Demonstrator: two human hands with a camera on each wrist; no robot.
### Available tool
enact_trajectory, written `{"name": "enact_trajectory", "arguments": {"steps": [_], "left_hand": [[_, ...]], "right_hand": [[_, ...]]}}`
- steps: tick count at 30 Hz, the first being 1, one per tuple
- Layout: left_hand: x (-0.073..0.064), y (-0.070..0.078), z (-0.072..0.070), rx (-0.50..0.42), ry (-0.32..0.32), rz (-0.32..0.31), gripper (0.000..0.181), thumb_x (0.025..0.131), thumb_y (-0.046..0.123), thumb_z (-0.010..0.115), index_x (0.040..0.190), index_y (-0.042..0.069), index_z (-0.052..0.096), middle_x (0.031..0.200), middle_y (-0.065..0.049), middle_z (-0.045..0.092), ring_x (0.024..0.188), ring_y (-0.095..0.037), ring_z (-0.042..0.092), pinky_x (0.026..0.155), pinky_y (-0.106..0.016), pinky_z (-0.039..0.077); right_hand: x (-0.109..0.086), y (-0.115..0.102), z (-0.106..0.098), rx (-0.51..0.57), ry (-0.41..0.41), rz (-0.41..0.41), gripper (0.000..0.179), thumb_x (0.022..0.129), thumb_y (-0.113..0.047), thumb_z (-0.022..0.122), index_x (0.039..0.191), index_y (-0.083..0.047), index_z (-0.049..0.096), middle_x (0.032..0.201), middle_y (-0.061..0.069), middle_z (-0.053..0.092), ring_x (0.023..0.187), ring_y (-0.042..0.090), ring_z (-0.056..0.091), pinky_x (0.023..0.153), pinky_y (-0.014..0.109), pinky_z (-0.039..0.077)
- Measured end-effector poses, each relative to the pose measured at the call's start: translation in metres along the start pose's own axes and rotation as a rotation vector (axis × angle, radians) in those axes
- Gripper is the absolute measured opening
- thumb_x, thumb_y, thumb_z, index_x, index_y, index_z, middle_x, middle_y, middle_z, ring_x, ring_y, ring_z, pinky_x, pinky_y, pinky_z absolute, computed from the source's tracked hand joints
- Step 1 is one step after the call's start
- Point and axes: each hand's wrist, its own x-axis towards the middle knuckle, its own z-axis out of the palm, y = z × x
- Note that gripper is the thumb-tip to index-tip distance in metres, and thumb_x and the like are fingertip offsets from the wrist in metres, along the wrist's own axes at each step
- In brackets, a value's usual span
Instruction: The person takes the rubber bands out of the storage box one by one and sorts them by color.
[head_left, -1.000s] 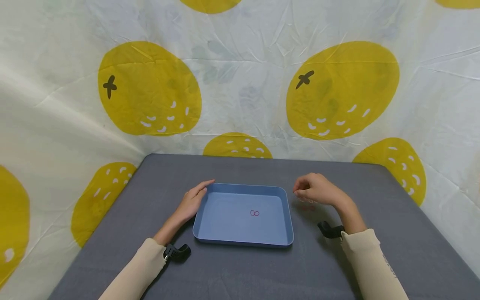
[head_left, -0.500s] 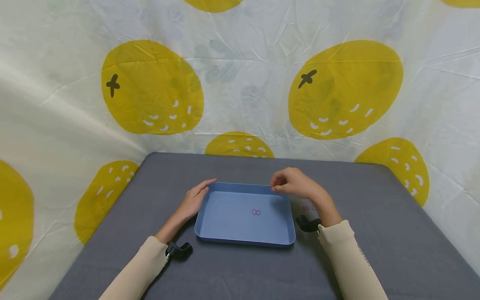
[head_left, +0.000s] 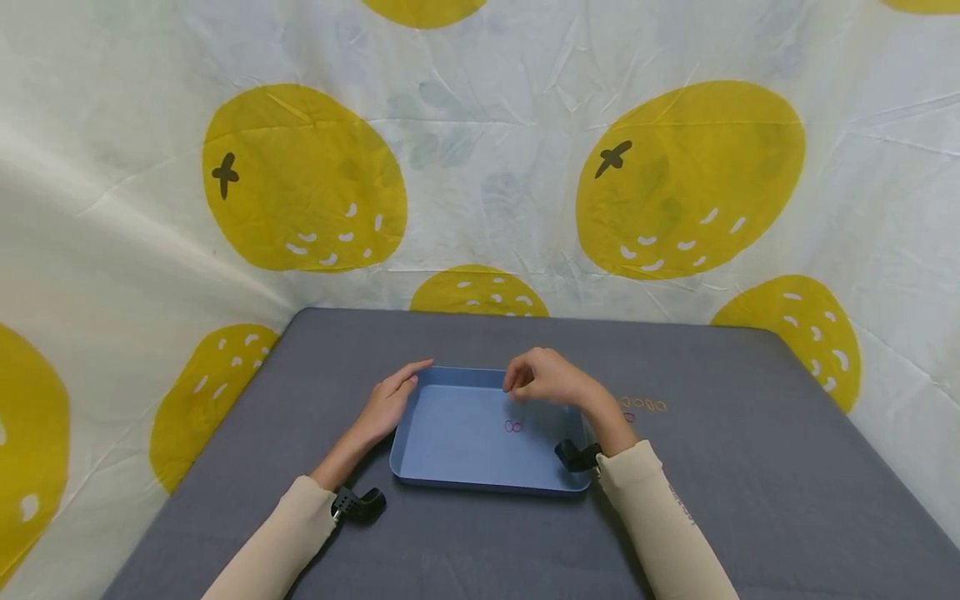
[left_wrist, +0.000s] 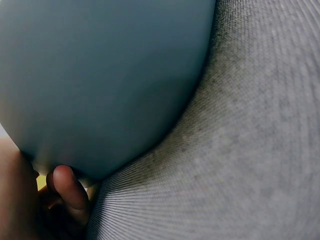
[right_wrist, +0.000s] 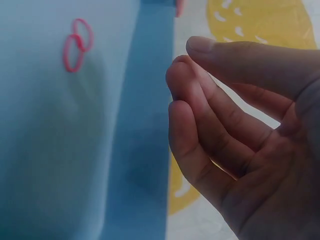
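A shallow blue tray (head_left: 457,446) lies on the grey cloth. My left hand (head_left: 382,410) holds its far left corner, index finger stretched along the rim; in the left wrist view a curled fingertip (left_wrist: 69,187) sits against the outer wall. Two touching red rubber bands (head_left: 513,426) lie on the tray floor. Above the tray's far right part hovers my right hand (head_left: 547,379), thumb and index tips together. No object shows between those fingertips in the right wrist view, and a small thing there could be hidden.
On the cloth right of the tray lie several orange rubber bands (head_left: 648,405) and a red one (head_left: 628,417), partly behind the right wrist. A patterned curtain (head_left: 487,192) hangs behind the table's far edge. Each wrist wears a black camera (head_left: 576,456).
My right hand has moved left from the loose bands on the cloth to over the tray, uncovering the orange ones. The left hand and tray have stayed in place.
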Motion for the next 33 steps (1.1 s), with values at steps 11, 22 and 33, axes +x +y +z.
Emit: {"name": "enact_trajectory", "arguments": {"steps": [11, 22, 33], "left_hand": [[-0.003, -0.001, -0.001, -0.006, 0.006, -0.001, 0.042, 0.113, 0.021, 0.039, 0.15, 0.025, 0.057, 0.157, -0.007, 0.052, 0.15, -0.031, 0.044, 0.119, -0.058, 0.036], [-0.002, -0.001, -0.001, -0.01, -0.001, -0.003, 0.042, 0.113, 0.022, 0.038, 0.15, 0.025, 0.056, 0.158, -0.007, 0.051, 0.151, -0.031, 0.043, 0.121, -0.058, 0.034], [-0.001, -0.002, -0.001, -0.016, -0.007, 0.006, 0.042, 0.113, 0.022, 0.038, 0.151, 0.024, 0.055, 0.158, -0.008, 0.051, 0.15, -0.032, 0.042, 0.12, -0.059, 0.035]], "right_hand": [[0.007, 0.012, 0.017, -0.018, -0.082, 0.024, 0.007, 0.088, -0.003, 0.077, 0.092, -0.008, 0.08, 0.087, 0.001, 0.077, 0.075, 0.007, 0.066, 0.07, 0.025, 0.055], [0.01, 0.014, 0.026, -0.03, -0.119, 0.055, 0.007, 0.087, -0.002, 0.079, 0.088, -0.008, 0.081, 0.082, -0.001, 0.077, 0.071, 0.005, 0.063, 0.066, 0.022, 0.053], [0.01, 0.016, 0.028, -0.044, -0.119, 0.034, 0.013, 0.088, -0.002, 0.078, 0.078, -0.01, 0.079, 0.073, -0.001, 0.073, 0.064, 0.007, 0.055, 0.061, 0.023, 0.048]]}}
